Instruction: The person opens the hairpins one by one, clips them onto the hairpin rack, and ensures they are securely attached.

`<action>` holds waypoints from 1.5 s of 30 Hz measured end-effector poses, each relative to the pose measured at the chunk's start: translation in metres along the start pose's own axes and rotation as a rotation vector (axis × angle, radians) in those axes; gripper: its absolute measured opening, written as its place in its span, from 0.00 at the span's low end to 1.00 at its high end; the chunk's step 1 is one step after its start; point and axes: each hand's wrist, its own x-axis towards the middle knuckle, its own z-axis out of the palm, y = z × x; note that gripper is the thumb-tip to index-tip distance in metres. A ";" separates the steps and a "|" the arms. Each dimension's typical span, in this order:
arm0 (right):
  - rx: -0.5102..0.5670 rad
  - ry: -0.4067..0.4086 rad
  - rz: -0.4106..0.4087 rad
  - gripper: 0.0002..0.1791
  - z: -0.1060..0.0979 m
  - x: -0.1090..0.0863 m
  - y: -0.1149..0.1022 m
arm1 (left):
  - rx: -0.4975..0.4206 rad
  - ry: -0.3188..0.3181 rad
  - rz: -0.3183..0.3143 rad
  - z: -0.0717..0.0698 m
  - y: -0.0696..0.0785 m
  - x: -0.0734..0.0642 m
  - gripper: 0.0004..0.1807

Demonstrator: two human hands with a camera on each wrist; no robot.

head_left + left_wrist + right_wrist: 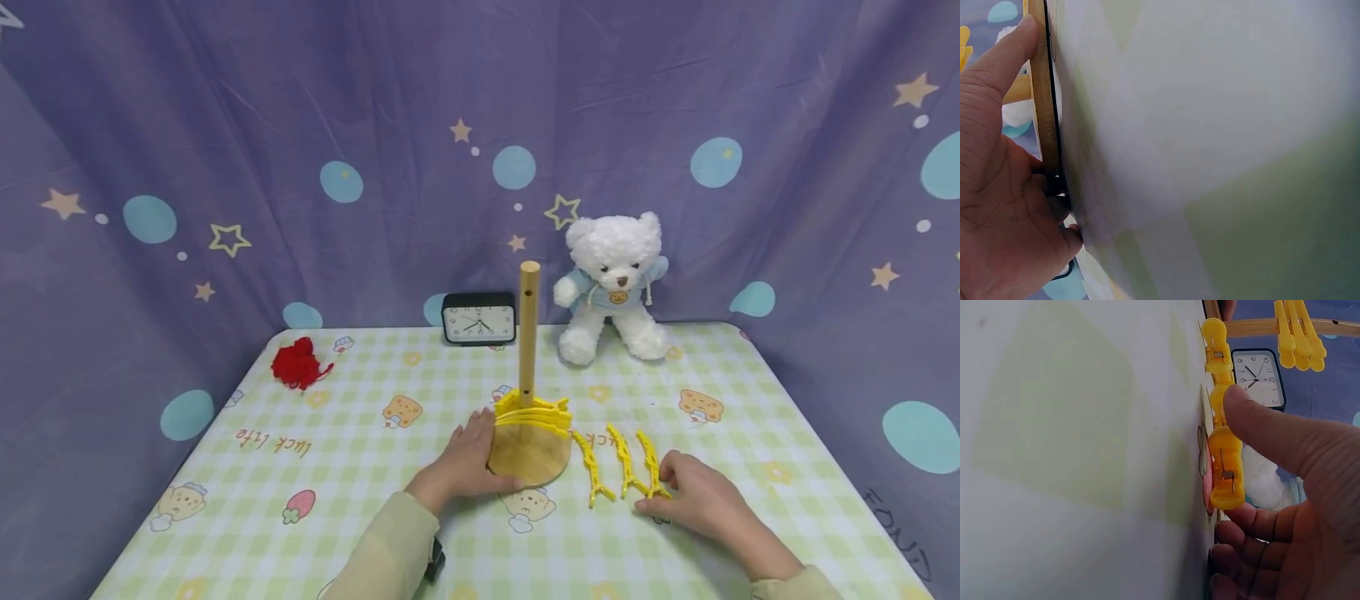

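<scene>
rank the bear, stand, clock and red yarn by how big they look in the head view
1. Bear and stand: not ranked; stand taller but nearer the camera, bear broader
2. Clock
3. Red yarn

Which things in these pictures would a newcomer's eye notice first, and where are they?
Probably the fluffy white teddy bear in light blue, at the back of the checked tablecloth, right of the upright round wooden post. Next, the bright yellow plastic clips: some clustered at the post's foot, three in a row beside the right hand. The tangled red yarn stands out, at the back left.
</scene>
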 end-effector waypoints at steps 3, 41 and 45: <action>-0.003 0.012 -0.006 0.35 0.001 0.000 0.000 | 0.000 0.002 0.001 0.001 0.000 0.000 0.65; 0.087 0.157 -0.029 0.23 -0.009 0.000 0.003 | 0.015 0.013 0.006 0.001 0.000 0.000 0.65; 0.129 0.217 -0.052 0.24 -0.014 0.001 0.000 | 0.014 0.013 0.011 0.001 -0.001 0.000 0.65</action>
